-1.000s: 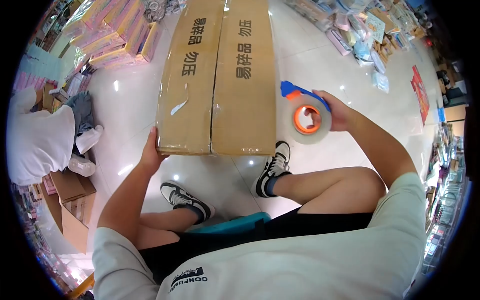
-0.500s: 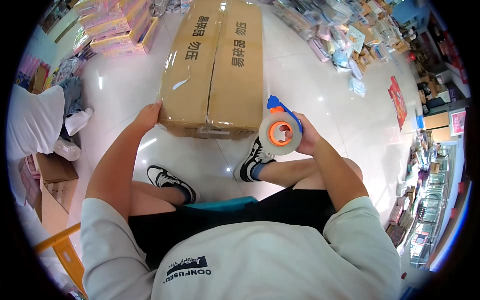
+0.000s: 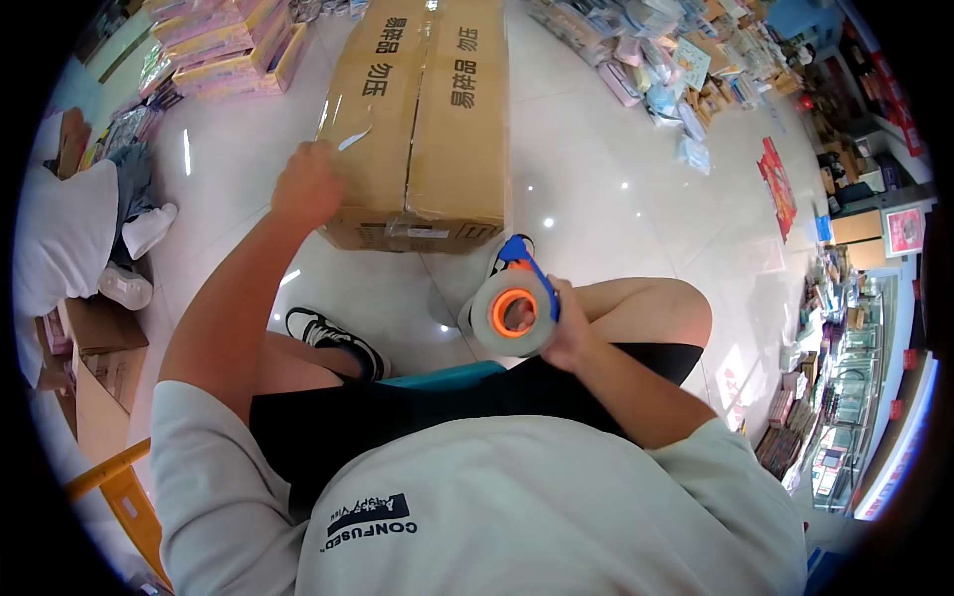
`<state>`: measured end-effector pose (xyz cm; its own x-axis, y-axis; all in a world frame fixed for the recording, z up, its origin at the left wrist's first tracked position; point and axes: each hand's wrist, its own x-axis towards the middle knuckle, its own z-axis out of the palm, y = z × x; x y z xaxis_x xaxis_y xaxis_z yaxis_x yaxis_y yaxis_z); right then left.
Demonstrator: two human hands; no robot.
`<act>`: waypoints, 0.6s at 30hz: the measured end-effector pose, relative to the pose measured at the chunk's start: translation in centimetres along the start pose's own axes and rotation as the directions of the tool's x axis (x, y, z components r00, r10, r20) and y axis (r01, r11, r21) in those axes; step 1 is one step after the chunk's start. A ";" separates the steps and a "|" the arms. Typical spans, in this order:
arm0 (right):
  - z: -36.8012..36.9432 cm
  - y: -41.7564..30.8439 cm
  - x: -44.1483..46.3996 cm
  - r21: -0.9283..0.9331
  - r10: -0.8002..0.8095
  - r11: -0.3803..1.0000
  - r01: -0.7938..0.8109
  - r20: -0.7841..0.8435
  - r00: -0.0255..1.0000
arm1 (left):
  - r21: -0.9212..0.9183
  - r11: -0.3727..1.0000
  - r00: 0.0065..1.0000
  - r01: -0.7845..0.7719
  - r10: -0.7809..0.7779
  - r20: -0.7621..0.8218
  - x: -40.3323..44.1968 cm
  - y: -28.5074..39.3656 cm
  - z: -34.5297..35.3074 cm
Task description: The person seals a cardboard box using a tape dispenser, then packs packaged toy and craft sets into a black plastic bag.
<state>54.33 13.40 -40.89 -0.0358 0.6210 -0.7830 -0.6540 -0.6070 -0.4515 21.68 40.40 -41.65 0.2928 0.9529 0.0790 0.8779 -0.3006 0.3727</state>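
A large taped cardboard box (image 3: 462, 149) stands on the floor in front of me, with black Chinese characters printed on its top. A lengthwise seam runs down the middle, under shiny clear tape. My left hand (image 3: 310, 186) is at the box's left edge, fingers curled against it; their tips are hard to make out. Close to my knee, my right hand (image 3: 566, 328) grips a tape dispenser (image 3: 515, 313) with a blue frame, an orange hub and a thick roll of clear tape. Some fingers show through the hub. A loose whitish strip (image 3: 354, 139) lies on the box top.
Pink and yellow boxes (image 3: 234, 50) are stacked at the far left. Heaped packaged goods (image 3: 666, 74) cover the floor at the far right. Another person (image 3: 75, 228) in white is at the left, near an open carton (image 3: 107, 372). A yellow frame (image 3: 124, 502) stands at lower left.
My left hand has moved up along the box's left edge from its near corner. My right hand has brought the tape dispenser down and left, toward my body. The view has shifted slightly.
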 end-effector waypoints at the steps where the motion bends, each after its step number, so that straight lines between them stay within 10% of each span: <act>1: 0.6 1.2 0.0 0.032 -0.030 0.999 0.031 -0.026 0.999 | -0.017 0.998 0.998 -0.058 0.058 0.003 -0.4 1.7 -1.0; 3: 2.2 3.1 0.5 0.009 0.008 1.000 -0.008 -0.039 0.999 | -0.123 0.990 0.946 0.065 -0.021 0.324 -1.2 5.5 -2.7; 5: 3.8 4.0 0.9 0.036 0.040 0.999 -0.039 -0.025 0.999 | -0.133 0.980 0.675 0.146 -0.001 0.738 -1.6 8.2 -3.1; 9: 4.0 5.5 5.4 0.259 0.018 0.965 -0.042 0.092 0.996 | -0.070 0.990 0.293 0.120 0.032 0.956 -6.0 11.9 -3.0; 18: 4.2 5.3 4.3 0.200 -0.002 0.978 -0.054 0.269 0.963 | -0.009 0.893 0.811 -0.450 0.413 0.414 -14.9 14.9 -1.9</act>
<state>47.57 14.93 -44.85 -0.2365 0.7323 -0.6386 -0.7892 -0.5281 -0.3133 29.65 21.78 -35.49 0.7568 0.6324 -0.1653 0.6490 -0.6968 0.3054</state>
